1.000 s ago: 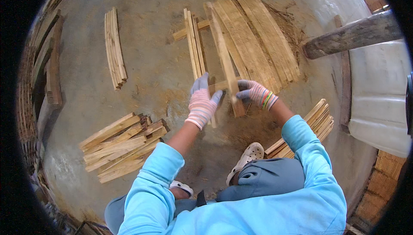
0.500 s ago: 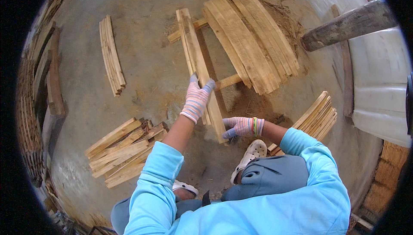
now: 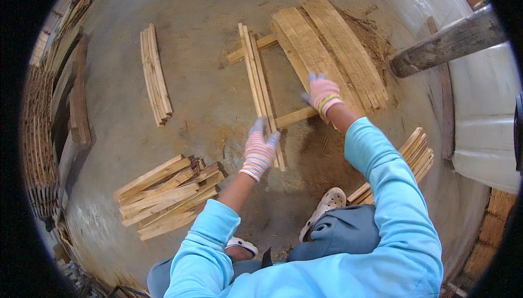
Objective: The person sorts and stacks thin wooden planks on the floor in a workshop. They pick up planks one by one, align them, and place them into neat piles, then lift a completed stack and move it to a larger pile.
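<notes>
Wide sawn boards [image 3: 348, 52] and narrow wooden strips [image 3: 254, 74] on a grey floor [image 3: 201, 80].
The boards lie at the far right of the middle; the strips run near to far at their left. A far crosspiece [image 3: 237, 56] passes beneath the strips, and a near crosspiece [image 3: 297, 117] spans the space between strips and boards. The gloved right hand [image 3: 324, 92] is over the boards' near left part, fingers extended and holding nothing. The gloved left hand [image 3: 257, 151] is at the strips' near end; whether its fingers grasp them I cannot tell.
</notes>
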`<state>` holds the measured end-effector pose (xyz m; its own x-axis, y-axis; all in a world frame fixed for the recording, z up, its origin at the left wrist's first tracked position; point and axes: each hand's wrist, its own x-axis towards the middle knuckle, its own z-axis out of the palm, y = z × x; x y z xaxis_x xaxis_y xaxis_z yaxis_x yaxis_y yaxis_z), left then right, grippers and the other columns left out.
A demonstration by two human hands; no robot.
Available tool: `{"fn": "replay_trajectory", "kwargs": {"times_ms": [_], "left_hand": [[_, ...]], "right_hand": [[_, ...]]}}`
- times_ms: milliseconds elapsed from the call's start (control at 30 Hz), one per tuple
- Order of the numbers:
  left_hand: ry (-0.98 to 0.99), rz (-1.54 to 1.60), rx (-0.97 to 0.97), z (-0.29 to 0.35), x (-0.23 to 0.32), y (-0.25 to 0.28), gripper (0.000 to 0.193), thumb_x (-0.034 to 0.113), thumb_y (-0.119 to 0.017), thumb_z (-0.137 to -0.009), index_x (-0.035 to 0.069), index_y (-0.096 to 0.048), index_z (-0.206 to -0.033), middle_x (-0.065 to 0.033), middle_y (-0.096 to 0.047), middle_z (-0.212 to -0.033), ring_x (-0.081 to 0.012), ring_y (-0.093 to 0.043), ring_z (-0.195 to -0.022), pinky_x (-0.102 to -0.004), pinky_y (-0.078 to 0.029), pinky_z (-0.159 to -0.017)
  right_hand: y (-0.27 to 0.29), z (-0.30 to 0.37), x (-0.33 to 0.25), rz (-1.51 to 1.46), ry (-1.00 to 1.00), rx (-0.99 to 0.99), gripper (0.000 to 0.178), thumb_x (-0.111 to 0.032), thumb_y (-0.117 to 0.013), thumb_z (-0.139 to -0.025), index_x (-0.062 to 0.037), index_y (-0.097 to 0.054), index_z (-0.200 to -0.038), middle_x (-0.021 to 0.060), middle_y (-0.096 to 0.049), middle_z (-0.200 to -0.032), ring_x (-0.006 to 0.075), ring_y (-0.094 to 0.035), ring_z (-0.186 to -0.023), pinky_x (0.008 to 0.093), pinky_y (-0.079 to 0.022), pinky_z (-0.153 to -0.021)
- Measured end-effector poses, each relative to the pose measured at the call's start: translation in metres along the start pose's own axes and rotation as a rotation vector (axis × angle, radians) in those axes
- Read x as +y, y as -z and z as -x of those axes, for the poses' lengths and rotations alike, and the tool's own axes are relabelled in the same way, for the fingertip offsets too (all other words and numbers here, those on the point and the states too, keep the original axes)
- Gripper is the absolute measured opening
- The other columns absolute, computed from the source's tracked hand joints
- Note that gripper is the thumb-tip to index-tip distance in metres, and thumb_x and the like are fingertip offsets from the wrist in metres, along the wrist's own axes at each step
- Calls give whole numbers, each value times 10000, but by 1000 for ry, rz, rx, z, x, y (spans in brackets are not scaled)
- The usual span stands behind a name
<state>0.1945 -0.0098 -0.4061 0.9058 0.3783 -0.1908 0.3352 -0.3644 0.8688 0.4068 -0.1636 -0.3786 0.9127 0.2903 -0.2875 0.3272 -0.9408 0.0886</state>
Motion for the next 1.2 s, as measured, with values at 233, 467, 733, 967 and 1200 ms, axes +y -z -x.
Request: {"fn": "replay_trajectory", "kwargs": {"times_ms": [233,467,733,967,1200], "left_hand": [[-69,-111,-238,25,29,4,557,234,-727,-865,108,-534,-1373,-197,-561,-1341,-349,-561,-1218,-413,-455,-1039],[-865,-1000,-97,-16,63,77,642,165,-626,-848,232,-461,-1465,-125,-514,-1398,-351,-373,-1420,-700,-183,-1140],[-232,-1132,-411,45,-51,273,530,329,-825,-741,186,-616,-1207,-108,-656,-1049,-322,-613,-1038,-459,-488,-889],[404,-1297,-629,106,-110,324,834,469,-858,-682,159,-521,-1379,-144,-580,-1316,-357,-522,-1270,-499,-439,-1033],[-103,-993,-526,24,-33,230,718,422,-737,-832,102,-483,-1422,-190,-595,-1297,-362,-580,-1199,-480,-470,-999]], "right_hand": [[-22,-28,15,-224,-8,-88,335,-188,-661,-856,-26,-674,-1149,159,-736,-1061,295,-694,-1063,400,-544,-895],[8,91,-29,-1117,507,-664,499,-260,-776,-845,-40,-643,-1273,61,-716,-1080,169,-644,-984,345,-532,-866],[-5,42,43,-100,40,-44,679,-408,-800,-776,-65,-509,-1284,277,-572,-1296,425,-624,-1133,502,-532,-910],[-43,5,92,-519,11,-232,625,-239,-789,-761,-58,-562,-1315,235,-627,-1271,345,-671,-1079,421,-549,-898],[-35,20,102,-1274,-119,-562,582,-108,-753,-819,-34,-572,-1367,90,-692,-1140,204,-647,-893,364,-546,-739]]}}
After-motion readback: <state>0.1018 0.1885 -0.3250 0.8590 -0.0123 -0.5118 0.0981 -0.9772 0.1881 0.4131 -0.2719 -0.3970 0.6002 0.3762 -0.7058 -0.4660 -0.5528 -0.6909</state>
